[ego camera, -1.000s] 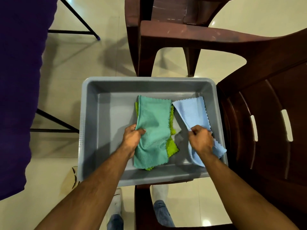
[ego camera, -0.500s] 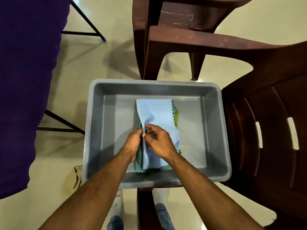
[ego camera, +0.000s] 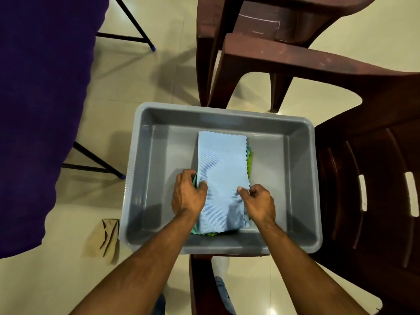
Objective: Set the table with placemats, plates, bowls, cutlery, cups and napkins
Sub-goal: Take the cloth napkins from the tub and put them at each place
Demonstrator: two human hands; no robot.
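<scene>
Looking down from a head-worn camera, a person's two bare forearms reach into a grey plastic tub (ego camera: 145, 178) that sits on a dark brown chair (ego camera: 368, 201). Inside the tub lies a small stack of folded cloth napkins: a pale blue napkin (ego camera: 221, 169) on top, with the edge of a teal napkin (ego camera: 194, 230) and a lime green napkin (ego camera: 249, 163) peeking out beneath it. The left hand (ego camera: 187, 196) grips the stack's left edge, thumb on top of the blue cloth and fingers curled under the side. The right hand (ego camera: 259, 204) pinches the right edge, fingers curled with the thumb pressing the cloth. A table draped in a purple cloth (ego camera: 38, 110) fills the left side of the view; its top is out of sight, so how much has been laid there cannot be told. Apart from the napkins the tub holds nothing, which suggests they are the last items to carry over and set out.
</scene>
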